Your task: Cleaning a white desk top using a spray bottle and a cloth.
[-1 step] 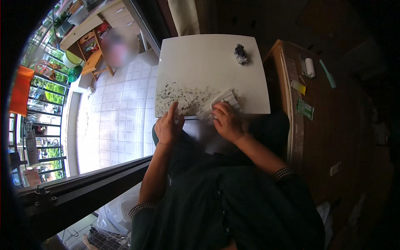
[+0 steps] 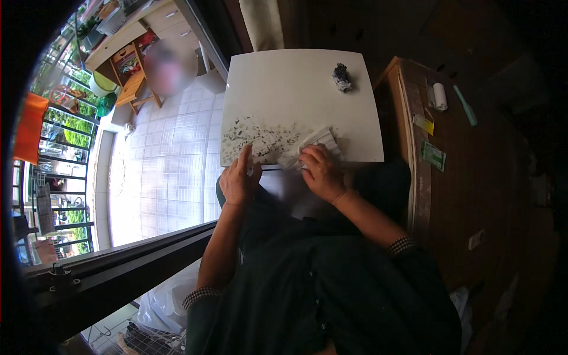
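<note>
Nearest us is our dark green shirt [image 2: 278,278], lap up against the near edge of the white table [image 2: 284,83], prob. so both forearms reach its front strip w/o stretching. Our L hand [image 2: 238,180] is at that edge, left of centre: index finger stretched fwd, the other fingers loosely bent. Can't tell if it has hold of anything, b/c the palm is turned away from us. Our R hand [image 2: 322,177] is mostly closed, fingertips bent onto the near side of a white pleated cloth [image 2: 324,138] (could be paper, hard to say), prob. gripping it so it won't slide. The cloth lies rumpled at the table's front edge, right of centre.

Small dark bits [image 2: 266,133] are scattered just beyond the L hand & across to the cloth, in a thin layer, prob. b/c they show up better on white than in a heap. Further back, near the far R corner, a dark-and-white lump [image 2: 341,78] sits well apart, prob. to keep it out of the hands' way.

Off to the R, on a brown cabinet [image 2: 473,189]: green packet [image 2: 433,155], then white roll [image 2: 439,96], prob. parked there to save table space. Farthest, L side, past the tiled floor [image 2: 171,148]: wooden chair [image 2: 131,89].
</note>
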The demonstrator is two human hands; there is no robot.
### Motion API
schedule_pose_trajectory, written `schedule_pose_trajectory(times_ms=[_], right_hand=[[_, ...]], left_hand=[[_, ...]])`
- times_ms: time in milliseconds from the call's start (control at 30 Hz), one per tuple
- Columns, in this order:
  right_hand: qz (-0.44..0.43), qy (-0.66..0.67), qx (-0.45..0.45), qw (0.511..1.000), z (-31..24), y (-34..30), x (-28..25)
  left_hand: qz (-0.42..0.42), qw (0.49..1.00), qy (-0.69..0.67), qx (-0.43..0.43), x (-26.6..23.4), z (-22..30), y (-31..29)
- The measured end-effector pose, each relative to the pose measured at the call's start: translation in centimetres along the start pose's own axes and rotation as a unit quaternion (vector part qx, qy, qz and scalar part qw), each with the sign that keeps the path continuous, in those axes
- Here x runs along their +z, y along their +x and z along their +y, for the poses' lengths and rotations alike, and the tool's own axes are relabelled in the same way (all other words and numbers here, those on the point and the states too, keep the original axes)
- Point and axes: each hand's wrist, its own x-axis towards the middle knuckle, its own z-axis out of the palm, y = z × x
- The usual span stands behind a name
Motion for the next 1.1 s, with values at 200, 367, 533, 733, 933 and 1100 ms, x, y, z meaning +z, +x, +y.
schedule_pose_trajectory(times_ms=[200, 367, 533, 733, 933, 1100], right_hand=[[-0.032, -0.019, -0.029, 0.999, -2.1, 2.6, 2.3], [-0.038, -0.058, -0.149, 0.986, -3.6, 5.3, 6.7], [-0.074, -0.102, -0.170, 0.977, -2.1, 3.6, 5.7], [-0.109, -0.086, -0.145, 0.980, -3.3, 4.6, 5.3], [-0.137, -0.114, -0.148, 0.973, -2.5, 4.4, 5.6], [-0.182, -0.094, -0.103, 0.973, -3.4, 4.5, 3.0]], left_hand=[[0.104, 0.976, -0.176, -0.071, 2.7, -3.1, -4.1], [0.094, 0.957, -0.270, -0.047, 3.3, -4.7, -5.9], [0.058, 0.944, -0.319, -0.060, 2.8, -5.7, -5.7], [0.090, 0.936, -0.335, -0.067, 4.3, -6.7, -5.3], [0.103, 0.933, -0.338, -0.063, 4.9, -6.6, -5.2], [0.093, 0.948, -0.300, -0.053, 4.8, -7.2, -5.2]])
